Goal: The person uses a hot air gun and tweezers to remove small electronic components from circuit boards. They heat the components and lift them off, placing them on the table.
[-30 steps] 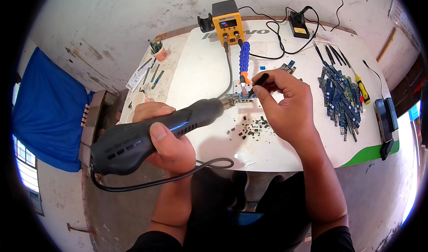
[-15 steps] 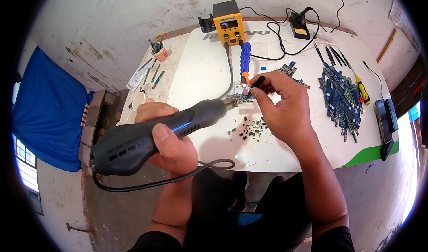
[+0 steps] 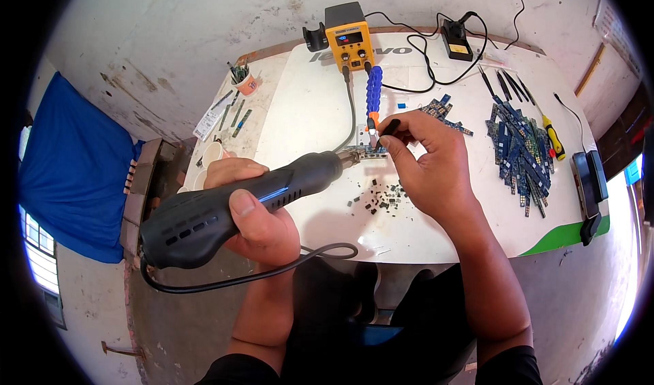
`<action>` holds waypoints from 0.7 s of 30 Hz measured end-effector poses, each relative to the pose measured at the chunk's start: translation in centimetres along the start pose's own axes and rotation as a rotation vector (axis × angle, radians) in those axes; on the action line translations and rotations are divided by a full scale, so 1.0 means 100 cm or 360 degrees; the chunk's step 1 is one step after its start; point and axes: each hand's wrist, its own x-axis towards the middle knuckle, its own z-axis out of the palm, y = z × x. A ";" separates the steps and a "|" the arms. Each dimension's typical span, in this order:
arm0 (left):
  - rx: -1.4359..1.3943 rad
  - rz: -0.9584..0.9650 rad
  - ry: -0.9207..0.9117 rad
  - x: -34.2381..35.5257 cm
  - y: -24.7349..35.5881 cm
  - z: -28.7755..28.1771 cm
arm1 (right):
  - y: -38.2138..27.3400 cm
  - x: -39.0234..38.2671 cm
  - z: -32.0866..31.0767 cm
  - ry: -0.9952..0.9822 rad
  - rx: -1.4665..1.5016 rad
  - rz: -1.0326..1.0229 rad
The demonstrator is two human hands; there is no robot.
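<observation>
My left hand [image 3: 262,225] is wrapped round the thick black handle of a hot air gun [image 3: 235,211]. Its metal nozzle points right, close to a small circuit board [image 3: 372,152] in a holder. Between the thumb and fingers of my right hand [image 3: 436,163] is a pair of black tweezers [image 3: 390,127], angled down at the board; their tips are too small to make out. A blue jointed flexible arm [image 3: 374,92] with an orange end reaches down over the board. Just this side of it, tiny black chips [image 3: 385,197] lie scattered on the white table.
A yellow hot air station [image 3: 351,41] stands at the back, cabled to the gun. Rightward lie a heap of narrow circuit boards [image 3: 519,153], several slim tools [image 3: 507,85], a yellow screwdriver [image 3: 555,140] and a soldering iron stand [image 3: 456,41]. Cups [image 3: 216,152] stand left. The gun's black cord [image 3: 231,284] loops below.
My right hand and the tweezers have shifted slightly left. The hot air gun has moved a little left too, its nozzle still beside the board.
</observation>
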 end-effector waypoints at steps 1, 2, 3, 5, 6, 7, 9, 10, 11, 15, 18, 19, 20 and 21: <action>-0.0002 -0.0004 0.0003 0.000 0.000 0.000 | 0.000 0.000 0.000 -0.0004 -0.0011 -0.0008; -0.0004 -0.0004 0.0000 0.000 0.000 0.000 | 0.000 0.000 0.000 -0.0006 -0.0017 -0.0007; -0.0006 -0.0003 -0.0003 0.000 0.001 0.000 | 0.000 0.000 0.000 -0.0007 -0.0023 -0.0006; -0.0007 0.0006 -0.0008 0.000 0.001 0.000 | -0.001 0.000 0.000 -0.0011 -0.0032 -0.0004; -0.0005 0.0015 -0.0011 0.000 0.000 0.000 | 0.000 0.000 -0.001 -0.0014 -0.0034 -0.0004; -0.0006 0.0020 -0.0017 0.000 0.000 0.000 | -0.001 0.000 -0.001 -0.0016 -0.0036 -0.0004; -0.0008 0.0022 -0.0032 0.000 -0.001 0.000 | -0.001 0.000 -0.001 -0.0013 -0.0031 0.0000; 0.0001 0.0009 -0.0040 0.000 0.000 -0.001 | -0.001 0.000 -0.001 -0.0012 -0.0029 0.0003; 0.0011 -0.0004 -0.0048 -0.001 0.001 -0.001 | -0.001 0.000 -0.001 -0.0011 -0.0032 -0.0001; 0.0042 -0.0047 -0.0048 -0.002 0.004 0.001 | 0.001 0.000 -0.001 -0.0002 -0.0035 -0.0027; 0.0054 -0.0036 -0.0047 -0.002 0.002 0.001 | 0.002 0.000 0.000 0.0012 -0.0021 -0.0029; 0.0063 -0.0032 -0.0049 -0.002 0.002 0.000 | 0.002 0.000 0.000 0.0017 -0.0014 -0.0027; 0.0057 -0.0034 -0.0049 -0.002 0.002 0.000 | 0.002 0.000 0.000 0.0017 -0.0012 -0.0025; 0.0051 -0.0037 -0.0050 -0.002 0.002 0.000 | 0.002 0.000 0.000 0.0016 -0.0010 -0.0022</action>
